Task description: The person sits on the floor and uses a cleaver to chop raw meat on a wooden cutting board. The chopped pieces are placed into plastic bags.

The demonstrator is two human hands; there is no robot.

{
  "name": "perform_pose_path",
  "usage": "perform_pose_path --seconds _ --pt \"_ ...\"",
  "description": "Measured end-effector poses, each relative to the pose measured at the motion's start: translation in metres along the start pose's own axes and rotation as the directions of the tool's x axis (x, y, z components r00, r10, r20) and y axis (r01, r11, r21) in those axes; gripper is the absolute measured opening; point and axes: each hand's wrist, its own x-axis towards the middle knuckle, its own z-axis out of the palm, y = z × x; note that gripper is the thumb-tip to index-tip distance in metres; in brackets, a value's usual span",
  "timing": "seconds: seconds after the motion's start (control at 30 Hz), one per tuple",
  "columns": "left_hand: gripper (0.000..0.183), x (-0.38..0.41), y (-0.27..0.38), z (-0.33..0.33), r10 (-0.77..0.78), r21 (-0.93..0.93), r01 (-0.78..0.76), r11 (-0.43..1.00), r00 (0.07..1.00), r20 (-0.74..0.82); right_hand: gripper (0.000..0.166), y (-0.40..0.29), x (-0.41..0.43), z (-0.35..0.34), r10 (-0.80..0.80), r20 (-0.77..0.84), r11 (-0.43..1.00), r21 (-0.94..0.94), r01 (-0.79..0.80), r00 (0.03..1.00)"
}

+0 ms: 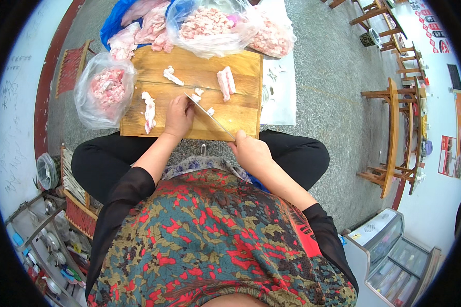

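Note:
My right hand (250, 151) grips the handle of a kitchen knife (212, 118), whose blade slants up and left over a wooden cutting board (199, 63). Beside the blade's far end, my left hand (179, 114) rests on the board with curled fingers; whether anything is under them is hidden. Small white fat pieces (196, 96) lie next to the blade. A strip of pale meat or fat (149, 112) lies left of my left hand, and another (173, 76) lies farther up. Two pink-white strips (226, 83) sit side by side at the board's right.
A plastic bag of pink scraps (107, 90) stands left of the board. Beyond it are a blue bag (108, 25) with large fatty pieces and clear bags of diced fat (205, 23) (269, 38). A white sheet (286, 92) lies at the right; wooden benches (392, 138) stand farther right.

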Motion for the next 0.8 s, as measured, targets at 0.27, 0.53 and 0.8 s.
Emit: perform_pose_path --seconds 0.27,0.53,0.8 --pt "0.024 0.001 -0.007 0.002 0.075 -0.04 -0.075 0.996 0.997 0.003 0.031 -0.023 0.06 0.019 -0.019 0.026 0.997 0.073 0.017 0.999" --pt "0.023 -0.007 -0.007 0.009 -0.107 -0.102 0.095 0.99 0.988 -0.114 0.03 -0.005 0.029 0.008 0.058 0.108 0.997 0.034 -0.062 0.992" --pt "0.023 -0.016 -0.001 -0.013 0.07 -0.013 -0.07 0.997 0.996 -0.05 0.034 -0.006 -0.005 -0.003 0.018 -0.013 1.0 0.018 -0.018 1.0"
